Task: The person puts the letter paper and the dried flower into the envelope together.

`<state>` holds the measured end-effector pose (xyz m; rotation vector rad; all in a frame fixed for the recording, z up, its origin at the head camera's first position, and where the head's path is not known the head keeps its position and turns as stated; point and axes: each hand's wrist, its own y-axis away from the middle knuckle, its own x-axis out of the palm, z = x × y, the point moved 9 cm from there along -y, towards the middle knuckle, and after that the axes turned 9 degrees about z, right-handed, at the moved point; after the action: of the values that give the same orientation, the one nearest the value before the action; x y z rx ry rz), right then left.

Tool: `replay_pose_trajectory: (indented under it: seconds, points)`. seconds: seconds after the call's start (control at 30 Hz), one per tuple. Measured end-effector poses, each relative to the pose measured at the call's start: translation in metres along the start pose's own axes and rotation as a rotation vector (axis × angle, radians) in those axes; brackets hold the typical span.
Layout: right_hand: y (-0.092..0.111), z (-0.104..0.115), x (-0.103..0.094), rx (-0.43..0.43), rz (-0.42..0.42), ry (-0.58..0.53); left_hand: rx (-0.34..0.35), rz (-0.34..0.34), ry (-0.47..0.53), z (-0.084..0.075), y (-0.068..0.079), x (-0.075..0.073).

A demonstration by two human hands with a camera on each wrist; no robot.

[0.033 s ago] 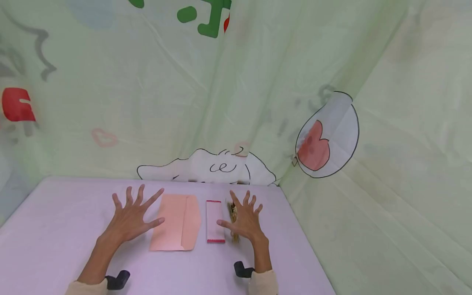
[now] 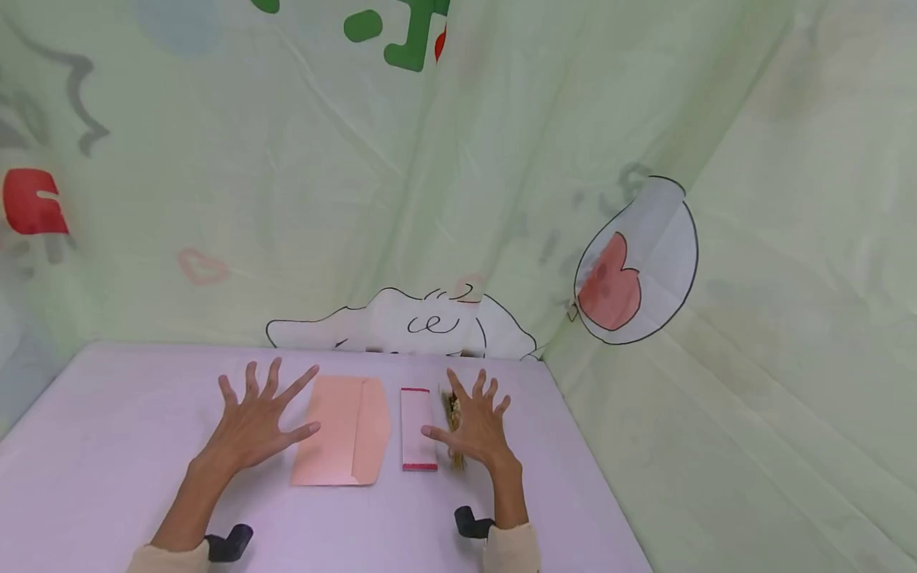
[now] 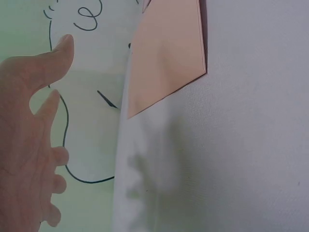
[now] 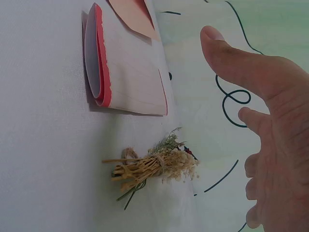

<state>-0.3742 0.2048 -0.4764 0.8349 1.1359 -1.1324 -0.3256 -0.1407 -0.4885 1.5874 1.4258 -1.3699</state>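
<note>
A salmon-pink envelope (image 2: 335, 430) lies on the table with its flap side to the right. My left hand (image 2: 251, 426) is held above the table at the envelope's left, fingers spread, holding nothing; its shadow falls on the surface in the left wrist view. Right of the envelope is a folded sheet of paper (image 4: 130, 72) with red edges, its layers bulging slightly apart. A small bunch of dried flowers (image 4: 154, 166), bound with twine, lies beside the paper. Over that bunch hovers my right hand (image 2: 478, 426), fingers spread and nothing in them, partly hiding the flowers in the head view.
The pale table (image 2: 344, 529) meets a light green curtain (image 2: 301, 199) with printed drawings along its back and right sides. Each wrist wears a dark strap piece, the left one (image 2: 231, 543) and the right one (image 2: 473, 524), near beige sleeves.
</note>
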Motion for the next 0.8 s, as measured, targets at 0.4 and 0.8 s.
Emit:
replay_pose_trajectory:
  seconds: [0.4, 0.8]
  points:
    - [-0.001, 0.000, -0.002, 0.000, -0.024, -0.049, 0.020, 0.020, 0.001, -0.009, -0.003, 0.004]
    - [0.001, 0.001, -0.019, 0.050, -0.258, -0.311, 0.057, 0.000, 0.007, -0.028, -0.007, 0.014]
